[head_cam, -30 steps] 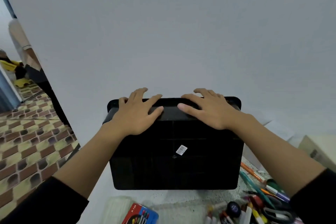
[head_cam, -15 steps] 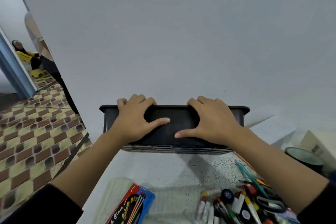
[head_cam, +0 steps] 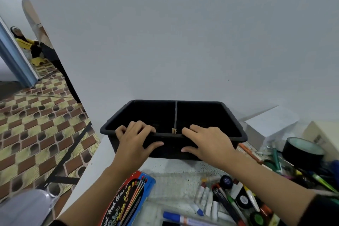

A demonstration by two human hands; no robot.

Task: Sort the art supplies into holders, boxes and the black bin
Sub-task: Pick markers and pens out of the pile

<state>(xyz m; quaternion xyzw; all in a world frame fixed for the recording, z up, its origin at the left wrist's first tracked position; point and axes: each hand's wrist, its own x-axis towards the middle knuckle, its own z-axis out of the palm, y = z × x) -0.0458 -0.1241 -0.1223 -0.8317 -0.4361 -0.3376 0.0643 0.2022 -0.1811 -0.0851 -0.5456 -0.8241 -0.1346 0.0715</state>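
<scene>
The black bin [head_cam: 211, 113] stands upright on the table against the wall, its open top facing up and a thin divider down its middle. My left hand [head_cam: 134, 139] grips the near rim, fingers curled inside and thumb on the outer wall. My right hand [head_cam: 207, 141] grips the same rim further right in the same way. Art supplies lie in front: a blue water-colour box [head_cam: 128, 200], a pile of paint tubes and markers [head_cam: 225, 200], and pens and brushes [head_cam: 286, 169] at the right.
A round black holder [head_cam: 302, 152] stands at the right, with white boxes [head_cam: 271, 121] behind it. The table's left edge drops to a patterned floor [head_cam: 33, 134]. A person in yellow sits far off at the left [head_cam: 23, 42].
The bin has been tipped from bottom-facing-me to upright with its opening up. Both hands shifted from its underside to its near rim.
</scene>
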